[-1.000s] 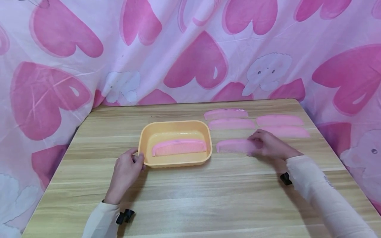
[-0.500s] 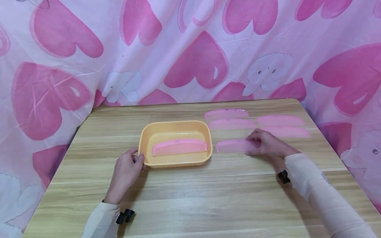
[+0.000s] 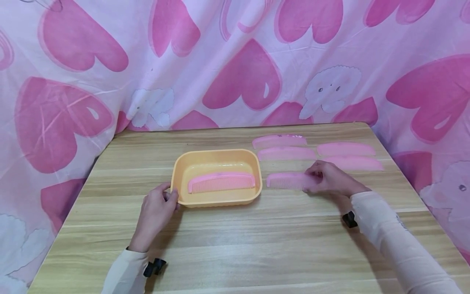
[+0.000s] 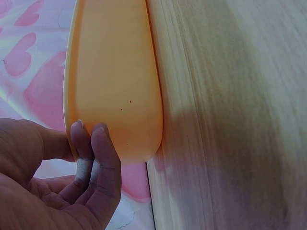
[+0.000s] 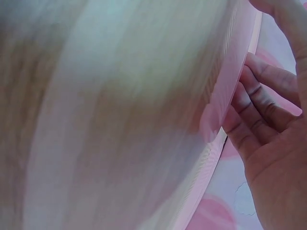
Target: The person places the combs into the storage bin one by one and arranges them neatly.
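Note:
In the head view a yellow plastic box [image 3: 216, 201] stands on the table with one pink comb [image 3: 222, 181] lying inside. My left hand [image 3: 158, 212] grips the box's left end; in the left wrist view its fingertips [image 4: 101, 136] press the outer wall just under the rim. Right of the box another pink comb [image 3: 286, 179] lies teeth toward me. My right hand [image 3: 328, 177] pinches that comb's right end and covers it. Seen from the right wrist, the fingers [image 5: 261, 96] bend against the comb's back edge.
Behind the right hand lie several more pink combs: a patterned comb [image 3: 279, 141], a plain comb [image 3: 286, 153] below it, and two at the right, an upper comb [image 3: 345, 148] and a lower comb [image 3: 354, 162]. A heart-print curtain [image 3: 235, 73] hangs behind the wooden table [image 3: 227, 245].
The right hand has shifted very slightly left along the comb's right end. The left hand, the box and the other combs have stayed in place.

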